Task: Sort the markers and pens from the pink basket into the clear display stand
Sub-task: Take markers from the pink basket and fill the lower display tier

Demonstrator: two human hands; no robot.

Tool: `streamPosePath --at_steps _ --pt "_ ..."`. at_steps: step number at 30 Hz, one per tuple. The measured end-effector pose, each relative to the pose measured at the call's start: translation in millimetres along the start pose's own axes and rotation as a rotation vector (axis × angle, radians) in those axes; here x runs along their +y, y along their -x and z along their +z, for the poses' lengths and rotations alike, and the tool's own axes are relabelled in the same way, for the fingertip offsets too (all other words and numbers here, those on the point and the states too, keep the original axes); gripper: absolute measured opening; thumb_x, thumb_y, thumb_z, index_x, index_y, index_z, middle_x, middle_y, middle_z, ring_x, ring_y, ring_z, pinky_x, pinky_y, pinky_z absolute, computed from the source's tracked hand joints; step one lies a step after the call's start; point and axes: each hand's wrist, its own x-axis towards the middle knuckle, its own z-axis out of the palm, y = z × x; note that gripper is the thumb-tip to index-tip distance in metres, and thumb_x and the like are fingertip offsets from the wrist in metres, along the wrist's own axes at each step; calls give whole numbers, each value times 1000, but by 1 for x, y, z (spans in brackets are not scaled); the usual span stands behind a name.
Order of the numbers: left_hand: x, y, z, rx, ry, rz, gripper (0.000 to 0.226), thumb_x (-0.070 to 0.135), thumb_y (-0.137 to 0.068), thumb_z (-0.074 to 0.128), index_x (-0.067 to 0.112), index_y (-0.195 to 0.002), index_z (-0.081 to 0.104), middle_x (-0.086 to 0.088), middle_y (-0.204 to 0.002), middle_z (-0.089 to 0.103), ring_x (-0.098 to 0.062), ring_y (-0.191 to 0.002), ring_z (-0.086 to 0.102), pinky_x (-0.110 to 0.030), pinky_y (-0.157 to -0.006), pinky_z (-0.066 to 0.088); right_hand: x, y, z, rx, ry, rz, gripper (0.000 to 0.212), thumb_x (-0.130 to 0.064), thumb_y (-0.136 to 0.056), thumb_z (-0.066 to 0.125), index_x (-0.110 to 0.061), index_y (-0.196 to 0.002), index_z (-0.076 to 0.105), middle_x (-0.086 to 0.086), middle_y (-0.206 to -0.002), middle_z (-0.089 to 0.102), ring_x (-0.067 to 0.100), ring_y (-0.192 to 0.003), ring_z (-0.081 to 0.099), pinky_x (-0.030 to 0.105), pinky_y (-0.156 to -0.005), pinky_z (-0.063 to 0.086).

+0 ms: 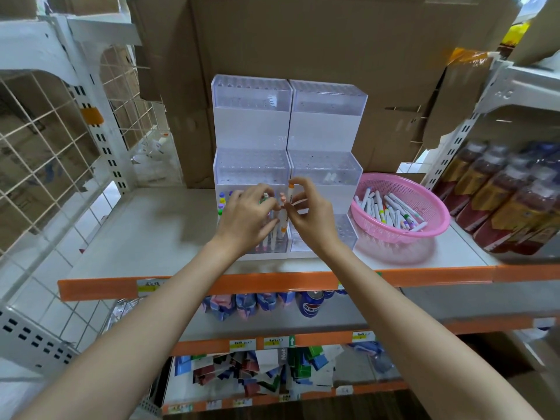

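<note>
You pinch a white marker with an orange cap point(290, 194) upright between the thumb and fingertips of your right hand point(313, 216), cap up, likely so that it can drop straight into a hole. Just left of it, your left hand point(247, 215) curls around a bunch of white markers point(274, 236), acting as a ready supply. Both hands hover over the near left tier of the clear stepped acrylic display stand point(251, 165), where a few coloured caps point(221, 204) sit at its left edge. The upper tiers look mostly unfilled. To the right, the round pink plastic basket point(436, 225) holds many loose markers point(391, 212), so much sorting remains. It rests on the white shelf point(145, 225), near dark bottles point(500, 195) and in front of brown cardboard boxes point(303, 40)
</note>
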Motion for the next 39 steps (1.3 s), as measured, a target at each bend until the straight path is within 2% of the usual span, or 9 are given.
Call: streamPosePath --at_steps 5,12,17,20,21,26,33,39 --pt "-8 12 -1 -46 5 -43 39 28 -78 72 18 -116 64 -6 -120 62 -25 -110 59 -42 -89 45 0 4 -1 -43 40 -3 37 -9 -89 66 -15 -121 50 -3 -85 62 15 -74 65 26 -67 54" --pt "-13 21 -5 -114 -19 -60 47 31 -81 70 22 -126 60 -3 -127 60 -23 -119 55 -42 -100 40 2 9 5 -110 96 10 35 -7 -90 62 -18 -121 49 6 -90 64 21 -76 66 40 -71 57" --pt "-13 23 -8 -131 -27 -24 47 26 -79 73 19 -124 61 -7 -128 60 -26 -120 55 -44 -101 40 2 7 4 -116 108 26 30 -7 -89 63 -15 -115 51 6 -91 65 20 -76 66 27 -67 56" --pt "-14 22 -9 -144 -5 -46 49 28 -83 69 21 -130 56 -6 -132 57 -25 -123 52 -44 -103 38 2 5 1 -117 120 34 28 -8 -88 64 -13 -112 51 6 -90 65 19 -76 66 13 -62 49" --pt "-14 22 -9 -145 -1 -46 50 28 -83 69 22 -131 56 -6 -132 57 -26 -123 52 -44 -102 39 2 5 1 -118 127 37 28 -8 -88 65 -12 -112 51 6 -89 64 20 -76 66 13 -62 48" --pt "-16 23 -6 -143 -6 -33 48 25 -81 70 24 -128 58 -8 -127 60 -27 -119 55 -43 -98 42 6 11 5 -170 176 45 26 -4 -86 64 -8 -108 50 2 -82 58 29 -72 65 36 -67 53" --pt "-16 23 -4 -140 -8 -48 47 26 -83 67 25 -129 57 -7 -129 58 -26 -122 53 -43 -100 39 10 13 9 -175 155 97 25 -4 -86 66 -9 -105 51 2 -79 60 26 -72 65 35 -68 54" --pt "-16 23 -4 -136 1 -47 46 24 -82 67 25 -127 58 -7 -126 60 -26 -119 55 -44 -95 42 15 17 11 -220 192 110 25 -5 -86 65 -10 -107 52 2 -79 59 26 -70 64 39 -71 55"
